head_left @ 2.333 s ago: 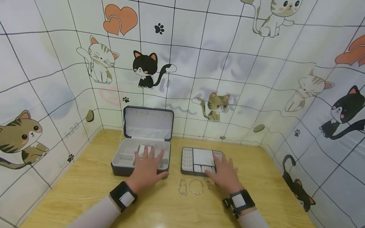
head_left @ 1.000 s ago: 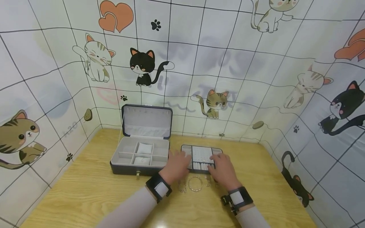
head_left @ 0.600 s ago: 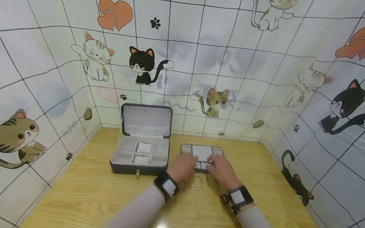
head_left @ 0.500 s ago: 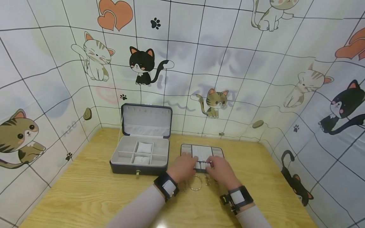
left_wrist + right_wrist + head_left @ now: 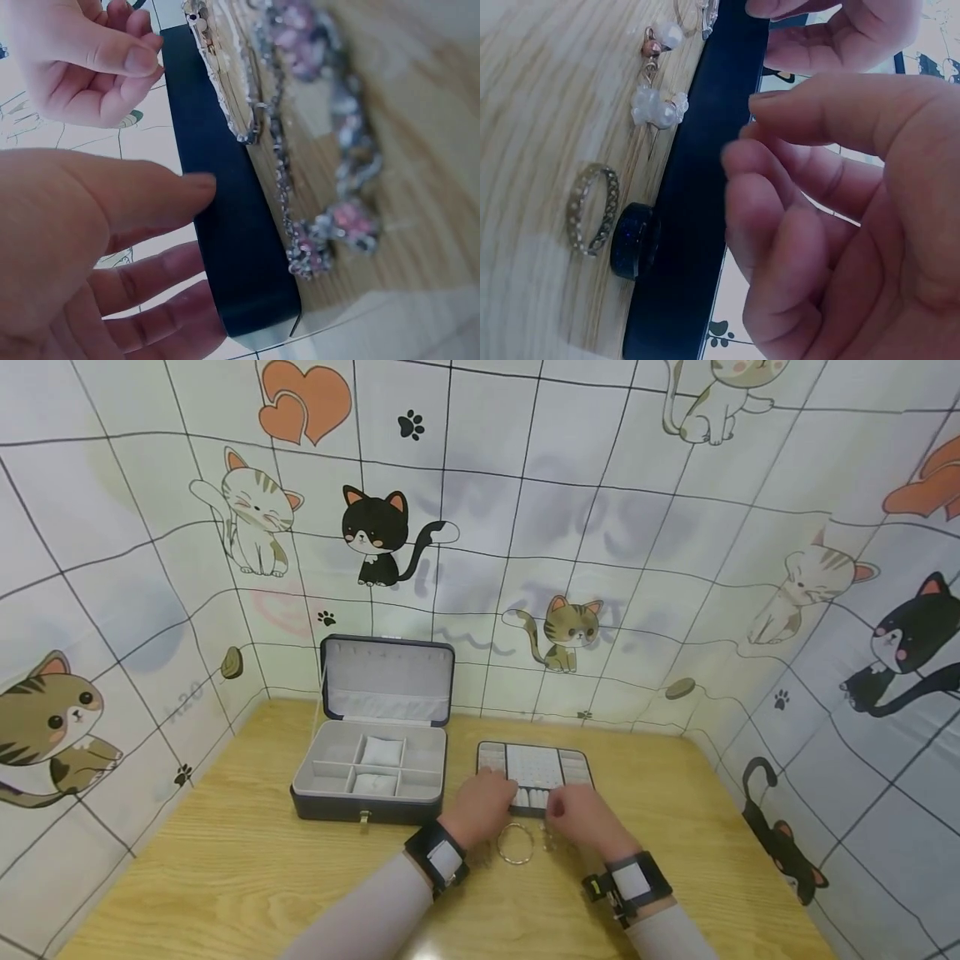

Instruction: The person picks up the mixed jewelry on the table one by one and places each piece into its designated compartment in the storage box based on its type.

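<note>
A jewelry tray (image 5: 535, 766), pale inside with a dark outer wall (image 5: 225, 202), lies on the table. My left hand (image 5: 480, 806) holds its left end, thumb on the front wall and fingers over the top. My right hand (image 5: 588, 818) is over the tray's front right corner, fingers curled and thumb near the index finger; nothing shows between them. Along the front wall lie a bracelet with pink stones (image 5: 352, 221), a thin bangle (image 5: 516, 862), a jewelry piece with white beads (image 5: 649, 105), a braided silver ring (image 5: 609, 202) and a wide dark ring (image 5: 625, 247).
Left of the tray stands a dark jewelry box (image 5: 330, 808), its lid (image 5: 388, 677) raised. White cushions (image 5: 382, 751) sit in two of its compartments. The wooden table (image 5: 225, 860) meets a cat-print cloth (image 5: 480, 560) at the back and sides.
My left hand has moved right from over the box to the tray's left end. My right hand has drawn its fingers in from the white ring rolls, curling them and shifting slightly right.
</note>
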`<state>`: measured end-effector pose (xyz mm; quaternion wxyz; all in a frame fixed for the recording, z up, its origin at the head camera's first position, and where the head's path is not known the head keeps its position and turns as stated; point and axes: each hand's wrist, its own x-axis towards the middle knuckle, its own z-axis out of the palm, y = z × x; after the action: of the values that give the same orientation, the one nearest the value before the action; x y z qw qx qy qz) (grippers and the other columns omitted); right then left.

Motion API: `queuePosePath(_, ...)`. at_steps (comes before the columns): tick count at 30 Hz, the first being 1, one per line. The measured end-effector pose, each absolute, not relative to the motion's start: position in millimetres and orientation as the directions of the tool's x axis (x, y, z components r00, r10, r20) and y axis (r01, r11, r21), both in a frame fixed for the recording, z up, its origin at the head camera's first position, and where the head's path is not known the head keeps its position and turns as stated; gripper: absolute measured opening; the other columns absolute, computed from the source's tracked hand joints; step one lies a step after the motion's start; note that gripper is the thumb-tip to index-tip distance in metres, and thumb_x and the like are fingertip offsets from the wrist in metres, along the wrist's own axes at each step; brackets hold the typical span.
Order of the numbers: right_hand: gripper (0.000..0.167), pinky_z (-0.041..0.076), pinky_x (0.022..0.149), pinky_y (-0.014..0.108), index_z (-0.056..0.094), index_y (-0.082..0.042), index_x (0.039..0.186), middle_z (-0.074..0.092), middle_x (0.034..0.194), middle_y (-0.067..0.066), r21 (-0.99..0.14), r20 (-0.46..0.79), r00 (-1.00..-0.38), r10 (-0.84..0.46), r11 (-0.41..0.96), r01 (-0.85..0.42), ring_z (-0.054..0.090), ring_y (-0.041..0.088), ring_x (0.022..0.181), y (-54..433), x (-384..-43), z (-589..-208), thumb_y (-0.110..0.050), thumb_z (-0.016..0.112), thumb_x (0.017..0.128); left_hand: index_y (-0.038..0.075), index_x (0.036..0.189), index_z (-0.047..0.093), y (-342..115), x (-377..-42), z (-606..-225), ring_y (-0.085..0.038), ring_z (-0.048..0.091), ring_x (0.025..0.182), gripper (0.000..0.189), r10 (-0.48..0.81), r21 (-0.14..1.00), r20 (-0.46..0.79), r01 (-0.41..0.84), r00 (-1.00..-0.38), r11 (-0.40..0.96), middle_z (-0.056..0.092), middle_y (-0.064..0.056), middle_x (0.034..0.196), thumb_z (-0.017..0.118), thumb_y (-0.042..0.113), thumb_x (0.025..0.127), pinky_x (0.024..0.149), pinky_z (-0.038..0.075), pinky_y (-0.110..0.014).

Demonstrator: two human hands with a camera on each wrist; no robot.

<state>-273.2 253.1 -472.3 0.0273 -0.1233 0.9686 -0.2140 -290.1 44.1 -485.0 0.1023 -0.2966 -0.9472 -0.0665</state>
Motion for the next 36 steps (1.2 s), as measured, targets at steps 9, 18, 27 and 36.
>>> queuePosePath(9, 0.023, 0.047, 0.058, 0.029, 0.066, -0.02, 0.069, 0.061, 0.066, -0.006, -0.398, -0.022, -0.952, -0.304, 0.877, -0.271, 0.056, 0.014, 0.06, 254, -274, -476, -0.007, 0.076, 0.084, 0.018, 0.094, 0.075, 42, -291, -488, -0.011, 0.052, 0.072, 0.012, 0.552, 0.097, 0.256, 0.589, -0.794, 0.802, 0.066, 0.004, 0.082, 0.084, 0.02, 0.087, 0.064, 0.045, -0.026)
queuePosePath(18, 0.018, 0.049, 0.057, 0.028, 0.071, -0.018, 0.074, 0.063, 0.069, -0.008, -0.421, -0.036, -0.916, -0.399, 0.838, -0.349, 0.057, 0.012, 0.06, 257, -276, -477, -0.002, 0.079, 0.077, 0.019, 0.091, 0.069, 40, -290, -488, -0.012, 0.06, 0.074, 0.012, 0.552, 0.089, 0.262, 0.589, -0.792, 0.803, 0.069, 0.004, 0.083, 0.08, 0.015, 0.09, 0.067, 0.052, -0.027)
queuePosePath(27, 0.033, 0.055, 0.07, 0.028, 0.081, -0.021, 0.083, 0.076, 0.085, -0.009, -0.365, -0.024, -0.87, -0.493, 0.814, -0.452, 0.06, 0.007, 0.075, 263, -279, -477, 0.01, 0.076, 0.072, 0.017, 0.095, 0.07, 39, -288, -483, -0.013, 0.065, 0.079, 0.01, 0.546, 0.076, 0.238, 0.576, -0.803, 0.814, 0.072, 0.001, 0.087, 0.078, 0.013, 0.091, 0.072, 0.056, -0.029)
queuePosePath(36, 0.029, 0.055, 0.07, 0.027, 0.082, -0.018, 0.081, 0.078, 0.085, -0.005, -0.297, -0.004, -0.854, -0.52, 0.816, -0.496, 0.062, 0.005, 0.075, 261, -278, -477, 0.009, 0.077, 0.072, 0.017, 0.096, 0.071, 38, -289, -483, -0.012, 0.065, 0.078, 0.004, 0.547, 0.075, 0.252, 0.579, -0.799, 0.812, 0.072, 0.002, 0.087, 0.072, 0.013, 0.098, 0.069, 0.055, -0.027)
